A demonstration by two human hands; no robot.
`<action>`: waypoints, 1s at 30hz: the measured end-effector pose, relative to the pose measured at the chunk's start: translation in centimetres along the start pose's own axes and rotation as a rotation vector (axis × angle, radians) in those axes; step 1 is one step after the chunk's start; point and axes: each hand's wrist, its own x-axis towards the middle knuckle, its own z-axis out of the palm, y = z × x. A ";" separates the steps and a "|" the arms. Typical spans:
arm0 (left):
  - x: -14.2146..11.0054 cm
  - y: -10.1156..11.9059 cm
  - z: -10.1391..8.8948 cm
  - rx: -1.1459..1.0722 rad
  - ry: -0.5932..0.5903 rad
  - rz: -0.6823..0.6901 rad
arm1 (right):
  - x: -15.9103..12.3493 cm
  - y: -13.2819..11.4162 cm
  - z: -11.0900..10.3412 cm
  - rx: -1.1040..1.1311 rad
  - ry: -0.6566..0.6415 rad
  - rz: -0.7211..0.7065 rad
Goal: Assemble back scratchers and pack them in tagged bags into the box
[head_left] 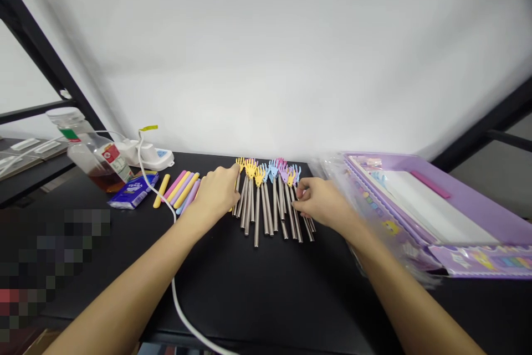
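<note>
Many back scratchers [257,211] lie side by side on the black tabletop, slim metal rods with small hand-shaped heads in yellow, blue, pink and purple. Their heads point toward the wall. At the left edge of this bunch is my left hand [216,191], fingers curled down; what they hold is hidden. Beneath and beside that hand lie several coloured sticks [183,189] in yellow, pink, purple and blue, partly covered by it. My right hand [318,200] is at the bunch's right edge, thumb and fingers pinched around a rod of one back scratcher.
A purple display box [399,161] in clear plastic wrap stands at right. To the left are a bottle of brown liquid [97,155], a blue-purple packet [133,189] and a white power strip [164,158]. A white cable [177,288] crosses the tabletop [266,294] below my left arm.
</note>
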 end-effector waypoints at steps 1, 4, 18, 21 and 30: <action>0.0 0.0 0.0 -0.003 0.000 -0.002 | 0.0 0.0 0.2 -0.007 0.006 -0.001; 0.3 -0.2 0.3 -0.009 -0.002 -0.003 | 0.2 -0.1 0.9 -0.065 0.041 -0.012; 1.0 -0.4 0.3 -0.254 0.000 0.049 | -0.1 -0.3 -0.5 -0.126 0.048 -0.025; 0.8 -0.4 1.2 -0.276 0.029 0.133 | -0.3 0.3 -1.0 -0.072 0.022 -0.030; 0.3 0.7 1.8 -0.221 0.032 0.128 | -1.2 0.1 -3.1 -0.004 0.029 -0.016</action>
